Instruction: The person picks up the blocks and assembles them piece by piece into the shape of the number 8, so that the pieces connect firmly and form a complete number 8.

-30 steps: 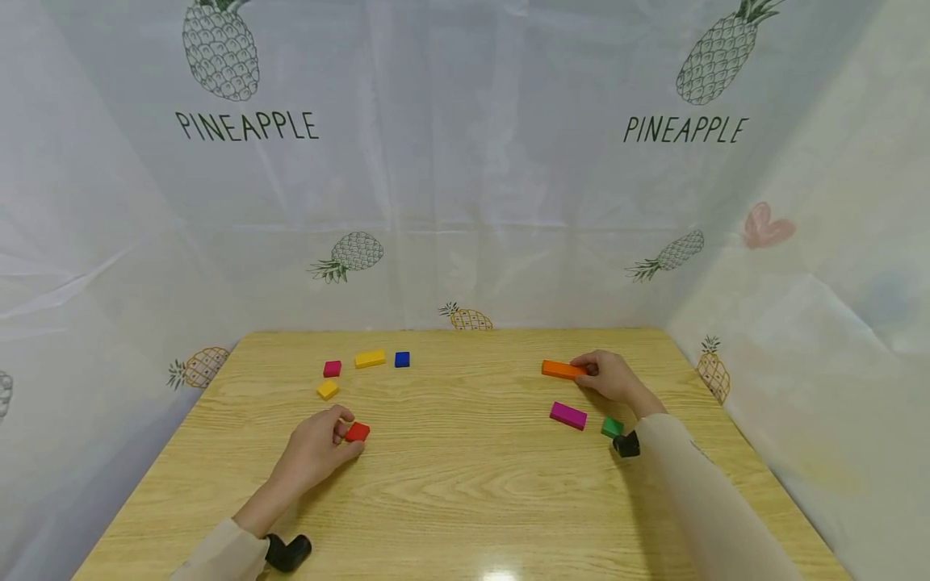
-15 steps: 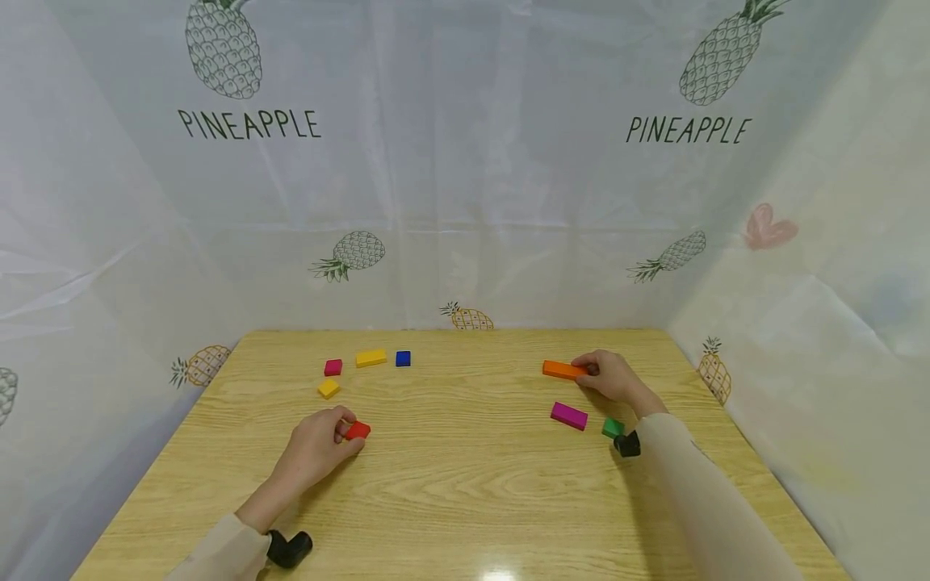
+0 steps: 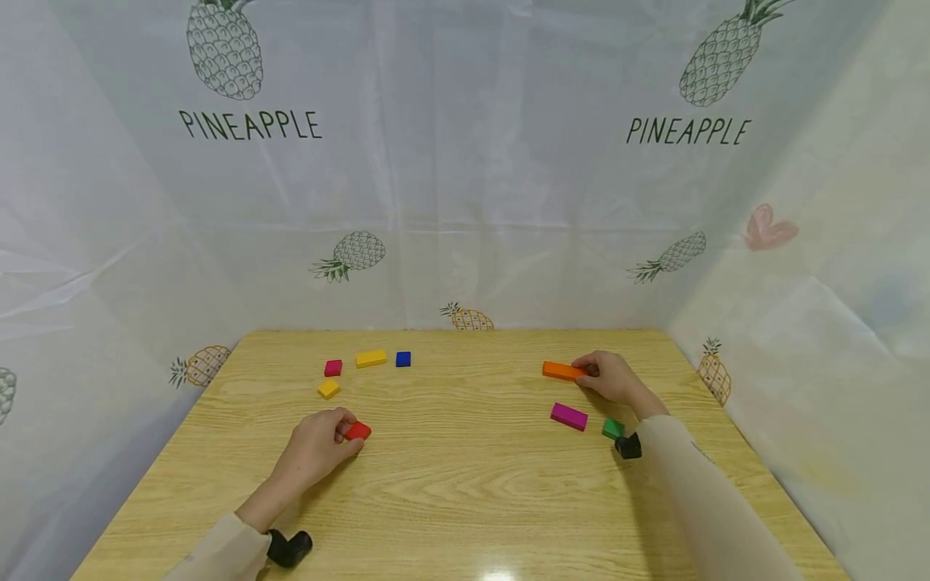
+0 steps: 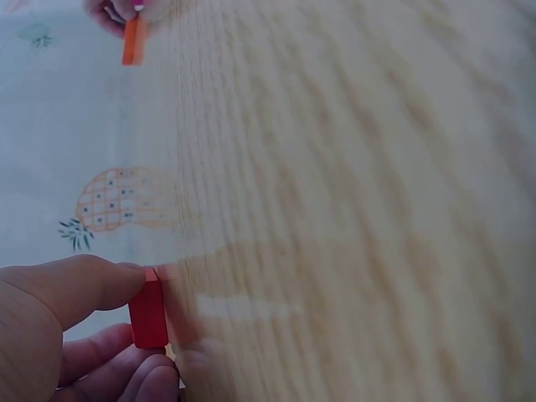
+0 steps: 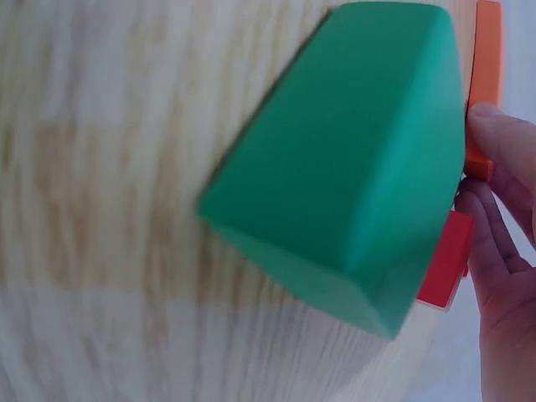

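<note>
While forearms (image 3: pixel 225 549) (image 3: pixel 705 492) slant inward, hands (image 3: pixel 312 448) (image 3: pixel 613 377) pinch blocks (image 3: pixel 359 431) (image 3: pixel 560 370).

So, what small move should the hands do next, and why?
Perhaps the left hand should lift the red block slightly: in the left wrist view, thumb and fingers pinch it from opposite sides, and nothing lies on it, so a small raise could test the hold.

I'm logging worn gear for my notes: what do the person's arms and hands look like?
The left sleeve and right sleeve are cream and long, reaching the wrists. The left hand and right hand are bare, no glove or ring showing. A bent black piece shows by the left wrist, a second black piece by the right. No cable is visible.
</note>
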`<move>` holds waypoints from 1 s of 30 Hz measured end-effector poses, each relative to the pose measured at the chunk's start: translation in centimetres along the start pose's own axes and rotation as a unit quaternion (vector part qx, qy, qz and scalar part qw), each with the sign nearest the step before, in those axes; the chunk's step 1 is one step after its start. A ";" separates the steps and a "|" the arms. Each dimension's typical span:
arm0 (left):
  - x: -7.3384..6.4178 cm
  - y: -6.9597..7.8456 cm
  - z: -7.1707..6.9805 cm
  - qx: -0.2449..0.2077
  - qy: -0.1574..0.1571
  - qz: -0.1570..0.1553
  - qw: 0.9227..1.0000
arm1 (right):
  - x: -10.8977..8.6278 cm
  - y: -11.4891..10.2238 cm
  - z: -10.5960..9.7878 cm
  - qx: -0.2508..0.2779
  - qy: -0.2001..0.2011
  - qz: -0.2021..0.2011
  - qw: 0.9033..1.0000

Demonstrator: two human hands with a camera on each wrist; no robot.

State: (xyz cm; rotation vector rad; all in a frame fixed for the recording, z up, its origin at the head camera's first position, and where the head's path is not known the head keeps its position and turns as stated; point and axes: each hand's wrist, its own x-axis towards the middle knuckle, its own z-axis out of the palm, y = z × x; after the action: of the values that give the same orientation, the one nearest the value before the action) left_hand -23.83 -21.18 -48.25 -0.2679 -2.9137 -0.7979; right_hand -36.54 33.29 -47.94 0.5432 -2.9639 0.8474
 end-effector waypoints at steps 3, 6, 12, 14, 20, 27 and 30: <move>0.0 0.0 0.0 0.001 0.002 0.004 1.000 | 0.0 0.0 0.0 -0.002 -0.001 -0.005 1.000; 0.0 0.0 0.0 0.003 0.004 0.007 1.000 | 0.0 -0.1 0.0 -0.004 0.000 -0.010 1.000; 0.0 0.0 0.0 0.003 0.005 0.009 1.000 | 0.0 -0.7 -0.1 -0.023 0.014 -0.031 0.999; -0.1 0.0 0.0 0.004 0.005 0.009 1.000 | 0.2 -1.0 -0.1 -0.027 0.020 -0.037 0.999; -0.1 0.0 0.1 0.010 0.005 0.010 1.000 | 0.4 -2.7 -0.1 -0.036 0.022 -0.059 0.997; -0.1 0.1 0.1 0.004 0.001 0.008 1.000 | 0.7 -5.1 0.3 -0.035 0.020 -0.082 0.996; -0.1 0.1 0.1 0.004 0.002 0.008 1.000 | 0.7 -6.2 0.6 -0.034 0.023 -0.091 0.995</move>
State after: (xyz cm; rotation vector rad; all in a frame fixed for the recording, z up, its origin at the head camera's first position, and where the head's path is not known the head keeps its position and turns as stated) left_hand -23.67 -21.07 -48.25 -0.2868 -2.9063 -0.7830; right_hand -35.11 27.81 -45.23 0.7650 -2.8351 0.7286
